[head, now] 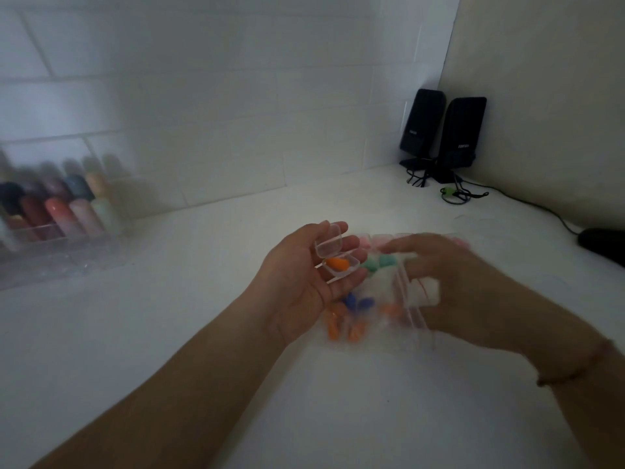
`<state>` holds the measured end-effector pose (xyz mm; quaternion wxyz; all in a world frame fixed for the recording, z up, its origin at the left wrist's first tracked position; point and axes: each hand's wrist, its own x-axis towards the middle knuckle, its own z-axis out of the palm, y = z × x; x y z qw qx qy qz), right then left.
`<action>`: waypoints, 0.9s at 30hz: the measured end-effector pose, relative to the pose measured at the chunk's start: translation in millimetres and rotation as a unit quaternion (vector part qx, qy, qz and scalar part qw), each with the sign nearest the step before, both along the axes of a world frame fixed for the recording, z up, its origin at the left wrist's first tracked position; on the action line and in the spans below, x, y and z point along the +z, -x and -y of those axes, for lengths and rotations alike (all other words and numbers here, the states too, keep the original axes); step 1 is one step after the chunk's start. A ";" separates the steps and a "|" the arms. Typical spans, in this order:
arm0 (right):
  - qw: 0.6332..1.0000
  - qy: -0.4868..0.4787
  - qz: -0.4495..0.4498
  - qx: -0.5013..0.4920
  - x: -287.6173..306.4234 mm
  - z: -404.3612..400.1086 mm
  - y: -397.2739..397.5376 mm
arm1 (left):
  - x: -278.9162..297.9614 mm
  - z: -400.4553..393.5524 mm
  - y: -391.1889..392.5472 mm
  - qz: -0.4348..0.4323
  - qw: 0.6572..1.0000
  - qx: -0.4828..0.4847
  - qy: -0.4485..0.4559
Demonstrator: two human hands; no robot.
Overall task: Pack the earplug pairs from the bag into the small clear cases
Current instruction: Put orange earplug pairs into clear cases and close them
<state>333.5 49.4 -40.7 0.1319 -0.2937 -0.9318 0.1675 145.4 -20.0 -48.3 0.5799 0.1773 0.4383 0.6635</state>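
White tabletop (169, 333) bears a clear bag (368, 319) of coloured earplugs. The left hand (301, 279), flat and palm-up, carries an open case (338, 257) with orange earplugs (337, 264). The right hand (470, 289) blurs over the bag, its grip unclear.

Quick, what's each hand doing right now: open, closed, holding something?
Left hand: open, palm up, open clear case with orange earplugs resting on its fingers.
Right hand: blurred over the bag; cannot be told.

- An open case (333, 258) lies on my left hand (304, 282), above the bag (368, 316) on the surface (203, 333).
- Two speakers (443, 137) stand at one o'clock; a storage box (57, 225) at ten o'clock.
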 end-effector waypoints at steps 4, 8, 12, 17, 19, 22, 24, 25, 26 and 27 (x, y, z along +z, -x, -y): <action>0.987 0.078 -0.121 -0.065 25.5 -14.7 -33.1 | -0.1 -0.5 2.3 -0.005 1.000 -0.003 -0.008; 0.889 0.248 -0.384 -0.032 24.9 -17.8 -36.7 | -1.9 0.3 2.0 -0.002 0.999 -0.029 -0.029; 0.803 0.390 -0.449 0.046 19.1 -10.2 -18.8 | -1.8 1.0 -0.7 0.012 0.997 -0.065 -0.038; 0.794 0.433 -0.422 0.071 13.0 -1.1 -5.6 | -1.1 2.2 -2.7 0.011 0.995 -0.076 -0.059; 0.791 0.442 -0.415 0.081 11.1 2.7 -2.4 | -1.7 2.9 -4.1 -0.011 0.993 -0.088 -0.076; 0.796 0.441 -0.402 0.102 9.9 8.9 2.7 | -2.4 3.6 -5.6 -0.048 0.989 -0.109 -0.091; 0.804 0.429 -0.401 0.090 10.2 11.7 5.3 | -0.9 4.3 -6.4 -0.067 0.985 -0.125 -0.095; 0.808 0.423 -0.401 0.085 10.4 12.3 5.9 | 0.2 5.2 -6.7 -0.074 0.983 -0.135 -0.097; 0.810 0.419 -0.402 0.085 11.0 12.7 5.9 | 0.9 5.7 -7.0 -0.078 0.981 -0.144 -0.100; 0.810 0.418 -0.401 0.086 11.8 13.0 5.5 | 1.5 6.3 -6.9 -0.080 0.979 -0.154 -0.103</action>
